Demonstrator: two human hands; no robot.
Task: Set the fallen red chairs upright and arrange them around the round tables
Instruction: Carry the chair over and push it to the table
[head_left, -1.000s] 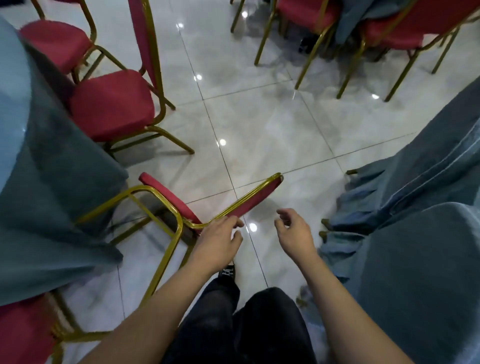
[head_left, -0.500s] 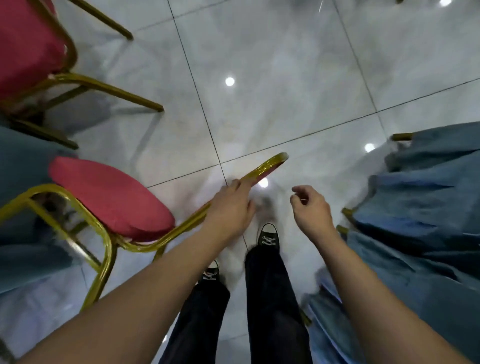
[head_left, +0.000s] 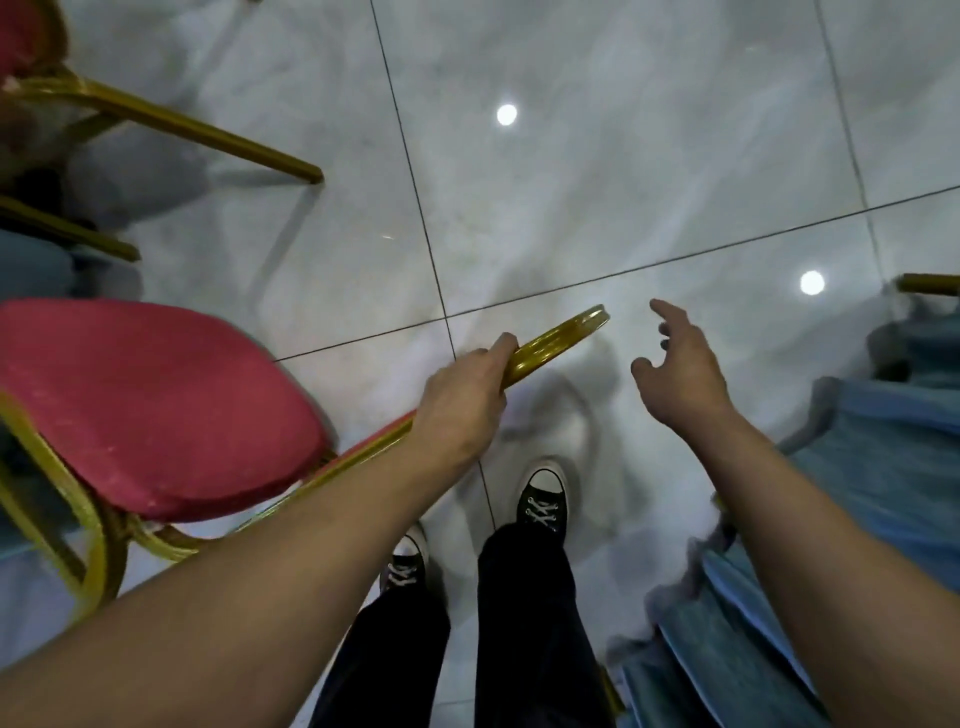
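A red chair (head_left: 150, 405) with a gold metal frame fills the left of the view, its red seat cushion facing up. My left hand (head_left: 462, 405) is shut on the gold top rail of its backrest (head_left: 558, 338), which juts toward the middle of the floor. To the right of the rail's end, my right hand (head_left: 680, 374) hovers with fingers apart, holding nothing. My two black-and-white sneakers stand on the tiles just below the hands.
A second red chair (head_left: 156, 117) shows its gold legs at the top left. Blue table drapes (head_left: 857, 545) hang along the right side, with a gold chair leg (head_left: 927, 284) poking out above. Glossy grey floor tiles (head_left: 623, 171) fill the middle.
The view has tipped down toward the floor and my feet. The chair's seat has come up to face upward. My right hand has opened and spread its fingers.
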